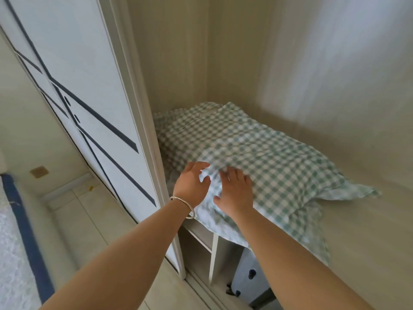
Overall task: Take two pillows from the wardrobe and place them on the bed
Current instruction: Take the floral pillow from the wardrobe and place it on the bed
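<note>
Two green-and-white checked pillows lie on a wardrobe shelf (pixel 368 231). The near pillow (pixel 279 166) rests partly on the far pillow (pixel 190 126), which sits in the back left corner. My left hand (pixel 190 184), a bangle on its wrist, hovers at the near pillow's front left corner with fingers spread. My right hand (pixel 234 193) lies flat on the same corner, fingers apart and blurred. Neither hand grips the fabric. The near pillow's front edge hangs over the shelf lip.
A white sliding wardrobe door (pixel 89 97) with dark diagonal lines stands at the left. Below the shelf are open compartments and a grey suitcase (pixel 250 285). The bed's edge (pixel 20 242) with blue trim shows at far left, across a tiled floor.
</note>
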